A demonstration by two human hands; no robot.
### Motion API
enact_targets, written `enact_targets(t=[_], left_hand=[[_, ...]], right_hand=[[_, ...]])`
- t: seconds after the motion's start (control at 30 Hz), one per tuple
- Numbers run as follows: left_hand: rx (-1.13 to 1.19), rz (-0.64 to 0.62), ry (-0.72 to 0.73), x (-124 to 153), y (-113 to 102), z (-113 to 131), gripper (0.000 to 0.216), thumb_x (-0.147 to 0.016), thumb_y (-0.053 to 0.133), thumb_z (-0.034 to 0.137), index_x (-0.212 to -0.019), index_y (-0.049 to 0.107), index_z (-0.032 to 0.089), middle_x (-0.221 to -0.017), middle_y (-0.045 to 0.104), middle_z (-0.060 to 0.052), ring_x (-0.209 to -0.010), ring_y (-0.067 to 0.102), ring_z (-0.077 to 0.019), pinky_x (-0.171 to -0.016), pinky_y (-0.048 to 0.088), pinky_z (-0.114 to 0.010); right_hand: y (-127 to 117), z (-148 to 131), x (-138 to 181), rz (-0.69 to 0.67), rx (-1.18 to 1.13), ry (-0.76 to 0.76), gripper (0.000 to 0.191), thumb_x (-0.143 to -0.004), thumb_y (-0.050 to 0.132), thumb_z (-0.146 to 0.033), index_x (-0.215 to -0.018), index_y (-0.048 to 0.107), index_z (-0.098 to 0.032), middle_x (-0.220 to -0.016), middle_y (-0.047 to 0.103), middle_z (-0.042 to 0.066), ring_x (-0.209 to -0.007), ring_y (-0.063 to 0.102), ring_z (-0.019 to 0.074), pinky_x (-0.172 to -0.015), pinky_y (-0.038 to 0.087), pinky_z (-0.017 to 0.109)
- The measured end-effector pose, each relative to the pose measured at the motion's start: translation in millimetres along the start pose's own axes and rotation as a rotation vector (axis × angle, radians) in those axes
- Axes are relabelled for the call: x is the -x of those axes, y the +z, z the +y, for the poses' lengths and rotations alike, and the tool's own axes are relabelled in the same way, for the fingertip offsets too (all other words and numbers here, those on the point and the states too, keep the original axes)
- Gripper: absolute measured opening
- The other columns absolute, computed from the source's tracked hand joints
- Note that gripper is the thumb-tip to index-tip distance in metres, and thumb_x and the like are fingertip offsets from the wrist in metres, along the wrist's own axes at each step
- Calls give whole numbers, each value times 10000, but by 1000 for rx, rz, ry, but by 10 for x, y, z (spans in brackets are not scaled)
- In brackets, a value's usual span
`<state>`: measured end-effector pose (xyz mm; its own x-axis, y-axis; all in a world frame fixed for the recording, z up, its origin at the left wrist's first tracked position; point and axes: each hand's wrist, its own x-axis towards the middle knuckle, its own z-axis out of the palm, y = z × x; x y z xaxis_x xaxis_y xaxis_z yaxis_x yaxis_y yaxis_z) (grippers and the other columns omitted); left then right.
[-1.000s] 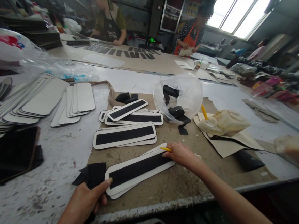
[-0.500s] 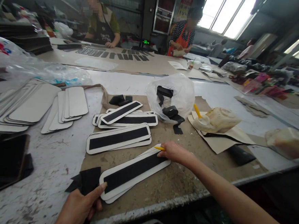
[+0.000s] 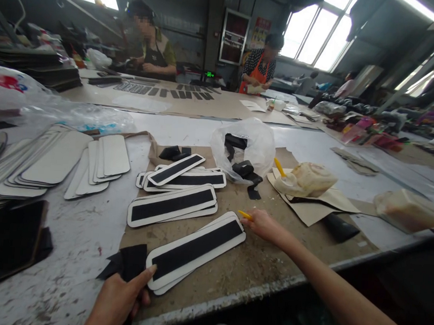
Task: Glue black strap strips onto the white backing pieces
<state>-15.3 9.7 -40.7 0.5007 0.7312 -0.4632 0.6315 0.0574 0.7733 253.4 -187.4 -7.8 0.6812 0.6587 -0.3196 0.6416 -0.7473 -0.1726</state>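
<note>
A long white panel with rounded ends [image 3: 165, 266] lies slantwise on brown paper, a black strip [image 3: 199, 249] along its middle. Another white panel pokes out from under it. My left hand [image 3: 118, 294] pinches the panel's near left end, its thumb on top and the other fingers partly hidden. Beside that hand lie black strips [image 3: 132, 260]. At the panel's far right end, my right hand [image 3: 262, 224] is closed around a thin yellow stick [image 3: 245, 215]; the fingertips are at the panel's edge. Just beyond are more white panels with black strips [image 3: 173, 206].
Plain white panels [image 3: 57, 156] are stacked at left, near a dark flat tablet-like object [image 3: 7, 242]. A plastic bag [image 3: 262, 146] holds black strips. Right of it stands a stained container [image 3: 312, 179] with a yellow handle [image 3: 279, 168]. Two people work across the table.
My right hand has shifted slightly right, off the black strip to the panel's end. My left hand keeps its grip. The view has tilted up a little.
</note>
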Motion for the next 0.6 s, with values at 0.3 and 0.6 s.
enact_targets(t=[0.3,0.6], left_hand=[[-78,71,5,49,-19,29,552,-669,609,541,-275,490,175,-283,444,-68,-313,409,-161,-442,332,-292],[-46,222,-4,155,-77,63,477,-663,668,443,-313,424,230,-320,463,-56,-428,496,-229,-565,354,-347]], right_hand=[[77,-186,259,66,-56,30,343,-923,357,-305,-891,647,-124,-798,689,125,-720,648,203,-603,414,245],[92,-206,348,160,-366,120,333,-829,439,-445,-832,621,-166,-498,516,-10,-455,520,153,-512,368,257]])
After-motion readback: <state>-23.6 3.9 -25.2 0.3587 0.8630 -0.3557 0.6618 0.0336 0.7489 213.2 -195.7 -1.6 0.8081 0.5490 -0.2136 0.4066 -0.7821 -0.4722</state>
